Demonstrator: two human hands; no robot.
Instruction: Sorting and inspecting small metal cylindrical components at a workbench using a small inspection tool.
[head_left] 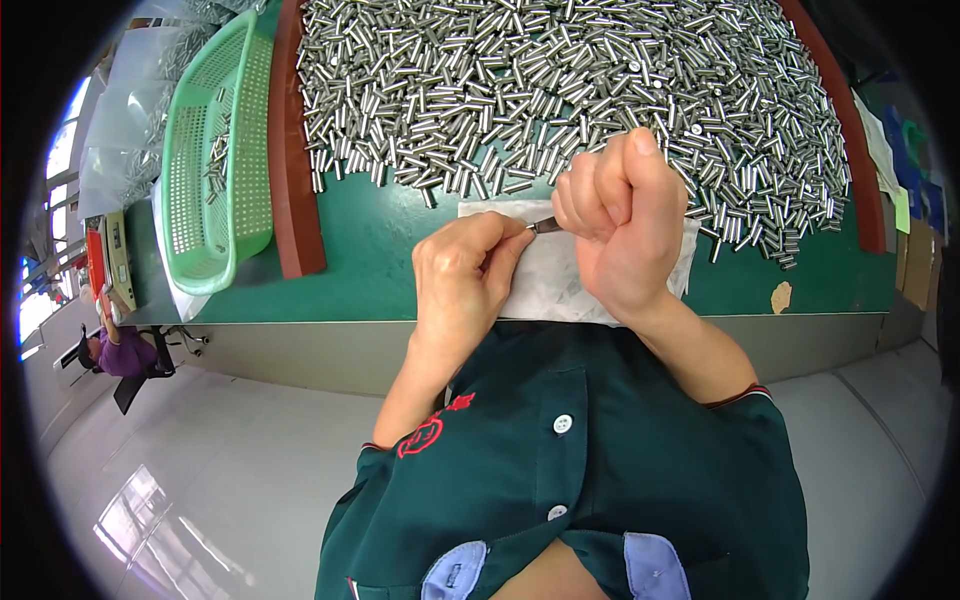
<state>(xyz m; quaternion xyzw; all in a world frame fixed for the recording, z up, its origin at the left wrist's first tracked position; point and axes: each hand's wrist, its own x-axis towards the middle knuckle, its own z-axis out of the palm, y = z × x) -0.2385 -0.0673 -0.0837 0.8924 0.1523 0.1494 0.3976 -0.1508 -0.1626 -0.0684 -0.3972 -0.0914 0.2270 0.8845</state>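
Observation:
My left hand (460, 265) is closed in a pinch, thumb and forefinger together on a small metal pin (531, 229) of which only the end shows. A fist is made by my right hand (630, 220) around a slim dark metal tool (547, 226); its tip points left and meets the pin, while its handle is hidden in the fingers. Both hands are above a white cloth (545, 270) at the table's near edge. Just beyond them lies a wide spread of short shiny metal pins (560, 80).
Dark red bars (298, 200) border the pins left and right on the green table (370, 260). At the left stand a light green plastic basket (190, 260) with some pins and clear bags (125, 130) of metal parts. Farther left, another person (125, 350) sits in purple.

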